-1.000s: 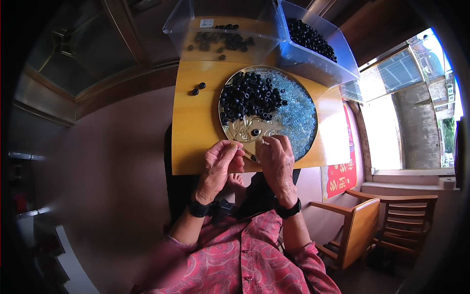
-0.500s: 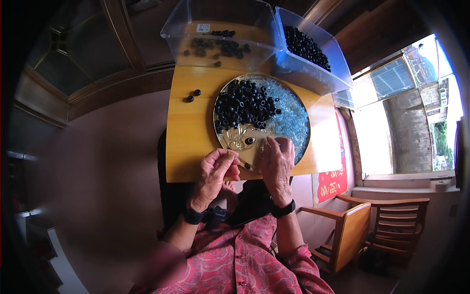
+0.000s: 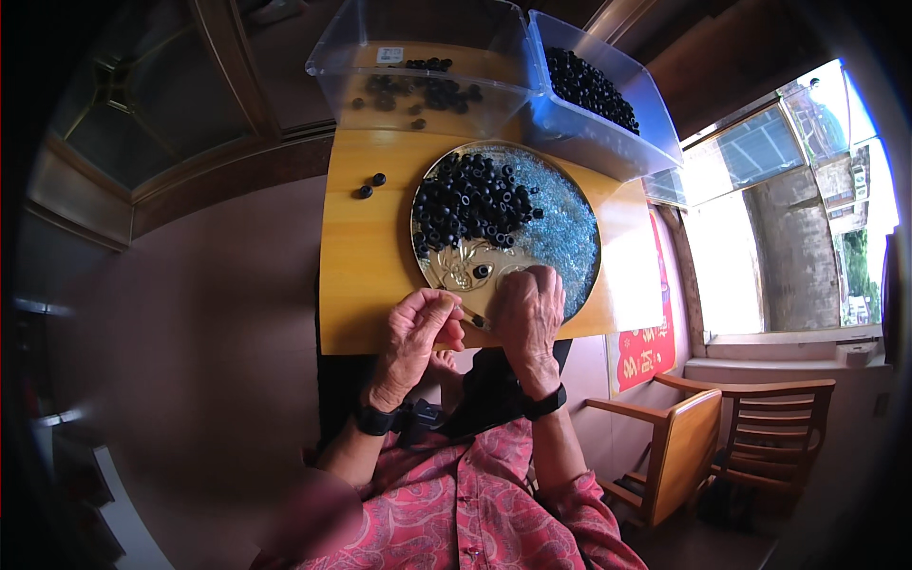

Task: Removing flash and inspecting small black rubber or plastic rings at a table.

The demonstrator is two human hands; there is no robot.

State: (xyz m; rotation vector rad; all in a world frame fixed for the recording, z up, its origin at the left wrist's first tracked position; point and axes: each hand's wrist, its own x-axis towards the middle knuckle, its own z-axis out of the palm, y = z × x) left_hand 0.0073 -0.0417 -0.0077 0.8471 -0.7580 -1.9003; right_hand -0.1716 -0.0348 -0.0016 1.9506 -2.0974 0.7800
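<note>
My hands have slid a bit nearer and lower on the round tray (image 3: 579, 275) since a moment ago. My left hand (image 3: 418, 332) is curled narrow at the worktop's (image 3: 366, 285) near edge, pinching something too small to make out. My right hand (image 3: 527, 313) rests flat on the tray's near rim. Black rings (image 3: 470, 199) are piled on its far left, blue beads (image 3: 560, 228) right. Two clear bins (image 3: 418, 57) sit far off.

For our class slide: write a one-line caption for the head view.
Two hands, left and right, work at a round tray of black rings and blue beads.
</note>
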